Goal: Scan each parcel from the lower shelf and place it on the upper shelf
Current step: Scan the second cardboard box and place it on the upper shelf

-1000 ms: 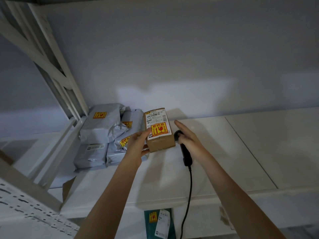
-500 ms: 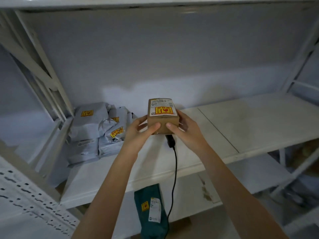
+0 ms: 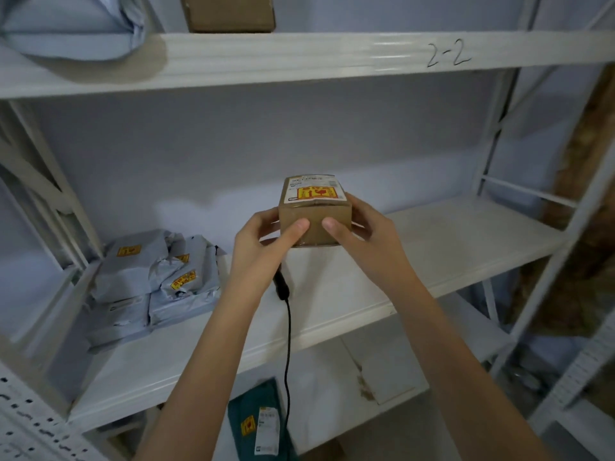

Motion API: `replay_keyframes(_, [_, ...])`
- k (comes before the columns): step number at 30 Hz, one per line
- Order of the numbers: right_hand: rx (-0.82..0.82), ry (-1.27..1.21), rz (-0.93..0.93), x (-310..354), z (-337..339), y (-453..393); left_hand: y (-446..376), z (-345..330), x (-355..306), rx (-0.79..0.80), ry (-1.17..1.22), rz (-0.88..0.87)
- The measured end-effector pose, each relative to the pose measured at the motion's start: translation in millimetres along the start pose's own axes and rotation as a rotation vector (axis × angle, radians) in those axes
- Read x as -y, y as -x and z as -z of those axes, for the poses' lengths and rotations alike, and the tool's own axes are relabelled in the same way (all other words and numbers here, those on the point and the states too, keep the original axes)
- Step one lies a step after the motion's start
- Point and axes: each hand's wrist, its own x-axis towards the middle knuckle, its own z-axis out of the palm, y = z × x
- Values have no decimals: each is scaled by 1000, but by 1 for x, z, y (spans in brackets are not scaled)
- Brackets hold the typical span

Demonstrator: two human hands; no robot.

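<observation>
Both hands have raised the cardboard box (image 3: 315, 214) off the middle shelf (image 3: 416, 261) since the earlier frames, and the view has tilted up so that the upper shelf (image 3: 299, 58) now shows. Left hand (image 3: 266, 241) grips the left side of the box, thumb pressed on the near face. Right hand (image 3: 362, 234) grips the right side in the same manner, thumb on the near face just beside the left thumb. The box is held in the air above the middle shelf and well below the upper shelf, roughly level, with a white shipping label and a yellow-and-red sticker on its top face. A black scanner (image 3: 281, 287) lies on the middle shelf below the left wrist; its head is hidden by the hand, and its black cable (image 3: 288, 344) hangs over the shelf's front edge. Grey mailer bags (image 3: 153, 281) with yellow stickers are stacked at the left end of the middle shelf. On the shelf below, a dark green parcel (image 3: 259, 424) with a white label lies near the cable. The upper shelf's front beam bears the handwritten mark "2-2" (image 3: 449, 54). On the upper shelf sit a grey bag (image 3: 73, 24) at left and a brown box (image 3: 229, 11) just beside it.
</observation>
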Motion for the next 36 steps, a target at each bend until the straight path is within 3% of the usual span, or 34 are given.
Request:
replay_keyframes(16, [6,-84,175,90,124,-4,46,-83,-127,-142,3,-215])
replay_keyframes(36, [-66,-108,417,129,98,-145,-82,-73,-187,-243,-139,-521])
